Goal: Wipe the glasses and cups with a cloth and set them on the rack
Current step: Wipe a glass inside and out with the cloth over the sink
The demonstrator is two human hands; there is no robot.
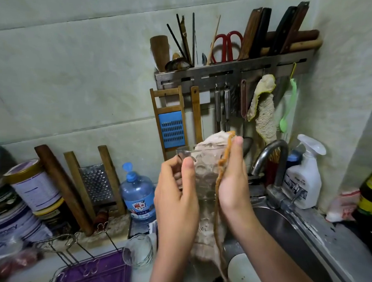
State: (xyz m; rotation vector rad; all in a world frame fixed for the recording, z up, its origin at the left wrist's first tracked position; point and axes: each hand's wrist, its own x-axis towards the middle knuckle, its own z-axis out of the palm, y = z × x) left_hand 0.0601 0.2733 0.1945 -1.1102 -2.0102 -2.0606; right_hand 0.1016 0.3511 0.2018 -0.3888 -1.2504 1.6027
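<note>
The glass [205,189] is sitting between both hands above the sink [280,228], the left hand [175,197] gripping its left side and the right hand [232,181] holding the cloth [211,143] against its right side (the cloth is filling the glass and trailing below it). The faucet [274,157] is standing just right of the hands, with the spray bottle [303,177] beyond it. Behind the left hand a water bottle [138,193] is standing on the tabletop [118,226]. A second glass [138,251] is standing at the right edge of the wire rack [63,248], left of the sink.

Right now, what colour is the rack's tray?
The tray is purple, clearest in the head view.
</note>
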